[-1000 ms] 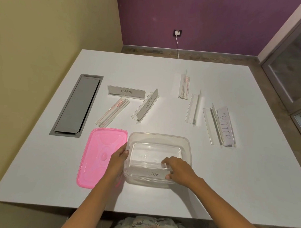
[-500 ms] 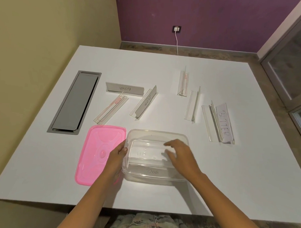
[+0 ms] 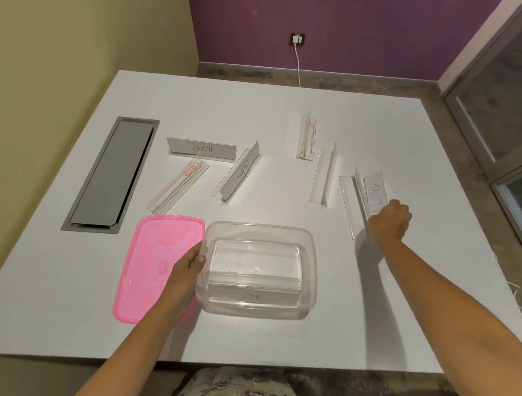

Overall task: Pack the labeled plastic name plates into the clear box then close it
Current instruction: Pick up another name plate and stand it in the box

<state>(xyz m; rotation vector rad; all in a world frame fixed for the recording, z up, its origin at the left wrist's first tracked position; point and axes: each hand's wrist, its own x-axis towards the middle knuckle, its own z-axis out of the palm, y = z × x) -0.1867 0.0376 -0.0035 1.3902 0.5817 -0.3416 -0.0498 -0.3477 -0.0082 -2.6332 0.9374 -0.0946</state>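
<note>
The clear box (image 3: 310, 247) stands near the table's front edge with a name plate marked DOG (image 3: 255, 297) lying inside it. My left hand (image 3: 186, 272) grips the box's left wall. Beside it on the left lies the pink lid (image 3: 151, 262). My right hand (image 3: 390, 220) is out at the right, fingers closed on the near end of the BITTER name plate (image 3: 374, 190), which rests on the table. Further plates lie across the middle: ALPHA (image 3: 201, 148), ZEBRA (image 3: 240, 175), a red-printed one (image 3: 177, 187), and two clear ones (image 3: 307, 137) (image 3: 322, 176).
A grey cable hatch (image 3: 109, 174) is set into the white table (image 3: 286, 104) at the left. A yellow wall runs along the left side, a purple wall with a socket and cable (image 3: 297, 40) is behind, and a glass door (image 3: 500, 102) stands at the right.
My right hand left the box, where it set down the DOG plate, and swung right to close on the BITTER plate. My left hand stayed on the box.
</note>
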